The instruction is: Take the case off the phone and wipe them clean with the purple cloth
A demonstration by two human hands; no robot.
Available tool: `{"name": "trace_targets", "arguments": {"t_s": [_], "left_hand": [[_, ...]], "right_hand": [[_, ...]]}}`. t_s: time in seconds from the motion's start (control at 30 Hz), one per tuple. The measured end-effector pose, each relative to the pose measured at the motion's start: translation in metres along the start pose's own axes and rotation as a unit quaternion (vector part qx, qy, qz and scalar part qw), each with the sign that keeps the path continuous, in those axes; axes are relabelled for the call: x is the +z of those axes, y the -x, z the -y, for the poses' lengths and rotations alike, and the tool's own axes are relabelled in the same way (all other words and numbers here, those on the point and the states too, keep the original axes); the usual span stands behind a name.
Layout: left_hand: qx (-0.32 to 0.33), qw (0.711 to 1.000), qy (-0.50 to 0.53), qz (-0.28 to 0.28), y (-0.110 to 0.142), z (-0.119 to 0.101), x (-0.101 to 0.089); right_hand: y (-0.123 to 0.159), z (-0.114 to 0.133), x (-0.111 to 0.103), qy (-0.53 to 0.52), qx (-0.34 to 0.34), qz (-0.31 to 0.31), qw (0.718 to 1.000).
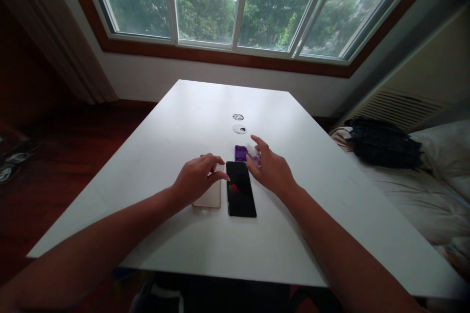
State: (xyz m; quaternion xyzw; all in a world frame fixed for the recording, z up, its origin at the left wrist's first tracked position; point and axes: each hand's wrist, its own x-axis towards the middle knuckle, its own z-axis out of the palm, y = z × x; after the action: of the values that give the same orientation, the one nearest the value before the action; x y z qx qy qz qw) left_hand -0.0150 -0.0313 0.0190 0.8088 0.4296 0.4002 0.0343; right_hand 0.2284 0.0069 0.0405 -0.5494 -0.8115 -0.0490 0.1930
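Note:
A black smartphone [241, 193] lies flat on the white table, screen up, with a reddish reflection on the glass. My left hand [198, 173] is at its upper left edge, thumb and forefinger apart, the thumb tip at the phone's side. Under that hand lies a clear, yellowed phone case [208, 199], partly covered by the fingers. Just beyond the phone is a small purple packet [241, 153] with a whitish crumpled piece [251, 150] beside it. My right hand [270, 166] hovers by these, thumb and forefinger spread, the other fingers partly hidden.
Two round inserts [240, 129] sit in the white table [176, 122] farther back. A window [205, 5] rises beyond the far edge. On the right, a dark bundle [385, 143] rests on a bed [396, 190]. A curtain [62, 34] hangs at left.

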Motion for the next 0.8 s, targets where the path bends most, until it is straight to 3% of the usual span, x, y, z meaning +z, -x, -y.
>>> {"name": "trace_targets", "arguments": {"t_s": [0.17, 0.3, 0.47, 0.67, 0.8], "left_hand": [[-0.062, 0.997, 0.046, -0.010, 0.002, -0.001, 0.002], [-0.086, 0.992, 0.078, 0.044, 0.004, -0.004, 0.004], [-0.162, 0.978, 0.123, 0.054, 0.004, -0.011, 0.003], [-0.157, 0.980, 0.094, 0.080, 0.004, -0.016, 0.003], [-0.173, 0.979, 0.091, 0.052, 0.001, -0.013, -0.002]], "right_hand": [[0.014, 0.025, -0.014, 0.001, -0.187, 0.061, 0.981], [0.016, 0.035, -0.018, 0.022, -0.266, 0.080, 0.960], [0.017, 0.028, -0.022, 0.000, -0.255, 0.055, 0.965], [0.019, 0.025, -0.029, -0.023, -0.264, 0.082, 0.961], [0.018, 0.025, -0.033, -0.040, -0.237, 0.075, 0.968]]}}
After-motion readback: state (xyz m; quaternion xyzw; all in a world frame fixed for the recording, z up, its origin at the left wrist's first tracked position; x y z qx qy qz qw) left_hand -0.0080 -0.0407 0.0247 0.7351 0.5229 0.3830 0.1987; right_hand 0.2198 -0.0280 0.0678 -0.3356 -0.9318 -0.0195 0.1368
